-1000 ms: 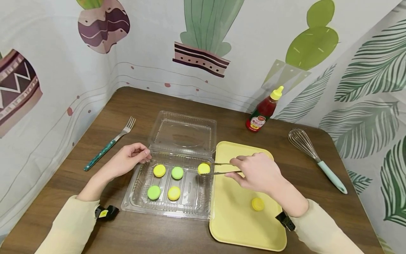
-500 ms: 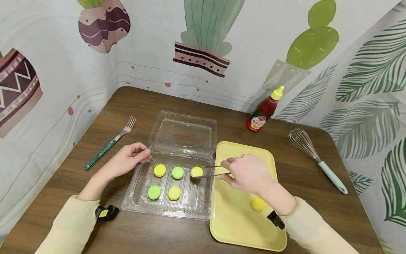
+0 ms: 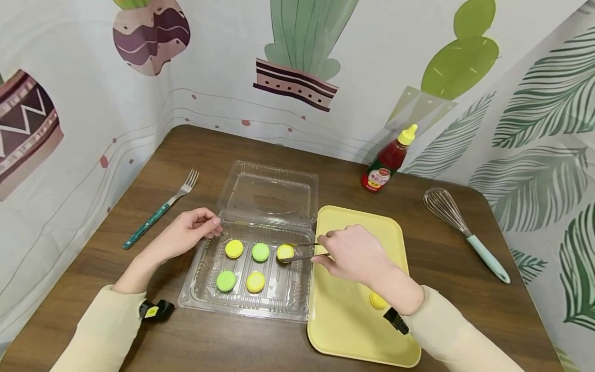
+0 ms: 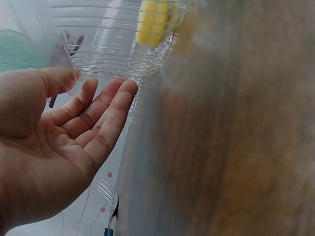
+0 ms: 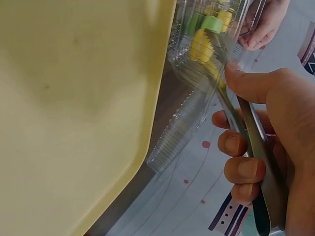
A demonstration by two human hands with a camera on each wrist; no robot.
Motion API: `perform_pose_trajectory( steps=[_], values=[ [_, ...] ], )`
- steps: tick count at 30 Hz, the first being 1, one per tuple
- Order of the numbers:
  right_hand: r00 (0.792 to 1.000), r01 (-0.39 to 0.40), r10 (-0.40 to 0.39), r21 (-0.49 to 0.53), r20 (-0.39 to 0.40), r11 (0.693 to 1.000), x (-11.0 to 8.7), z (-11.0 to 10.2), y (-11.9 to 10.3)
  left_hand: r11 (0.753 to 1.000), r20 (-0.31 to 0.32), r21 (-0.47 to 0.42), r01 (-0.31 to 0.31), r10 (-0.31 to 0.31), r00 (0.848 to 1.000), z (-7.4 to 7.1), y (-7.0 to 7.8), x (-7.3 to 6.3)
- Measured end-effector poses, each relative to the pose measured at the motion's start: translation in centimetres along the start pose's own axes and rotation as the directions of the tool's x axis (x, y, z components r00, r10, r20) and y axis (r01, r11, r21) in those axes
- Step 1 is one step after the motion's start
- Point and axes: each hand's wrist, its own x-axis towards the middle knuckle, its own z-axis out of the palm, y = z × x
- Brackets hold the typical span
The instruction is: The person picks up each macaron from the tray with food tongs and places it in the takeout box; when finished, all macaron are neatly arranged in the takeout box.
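Observation:
My right hand (image 3: 355, 253) holds metal tongs (image 3: 307, 257), reaching leftward over the rim of a clear plastic container (image 3: 241, 311). Between the tong tips is a yellow macaron (image 3: 285, 252), at the right end of the back row inside. To its left sit a green macaron (image 3: 261, 252) and another yellow macaron (image 3: 234, 249). A green macaron (image 3: 225, 280) and a yellow macaron (image 3: 255, 282) lie in the front row. At the container's back left corner, my left hand (image 3: 188, 232) pinches the rim; the left wrist view shows the thumb (image 4: 64, 81) on one side, fingers on the other.
The container's lid (image 3: 269, 194) lies folded back. A yellow tray (image 3: 353, 330) abuts the container's right side, bearing one yellow macaron (image 3: 377, 300) partly behind my right forearm. A fork (image 3: 155, 219) lies left, a ketchup bottle (image 3: 385, 164) stands behind, a whisk (image 3: 469, 235) lies right.
My right hand has moved left with the tongs, bringing the yellow macaron from the container's right edge inward beside the green one. My left hand has stayed in place.

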Motion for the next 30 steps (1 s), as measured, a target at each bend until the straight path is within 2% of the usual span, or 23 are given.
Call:
perform_pose_trajectory(
  steps=[15, 30],
  values=[
    [0.995, -0.068, 0.069, -0.02, 0.078, 0.998, 0.7, -0.6, -0.5, 1.0, 0.001, -0.002, -0.002, 0.002, 1.0, 0.0, 0.0, 0.1],
    [0.99, -0.088, 0.089, -0.014, 0.111, 0.996, 1.1, -0.9, -0.7, 1.0, -0.003, 0.002, 0.003, -0.003, 1.0, -0.1, 0.0, -0.1]
  ],
)
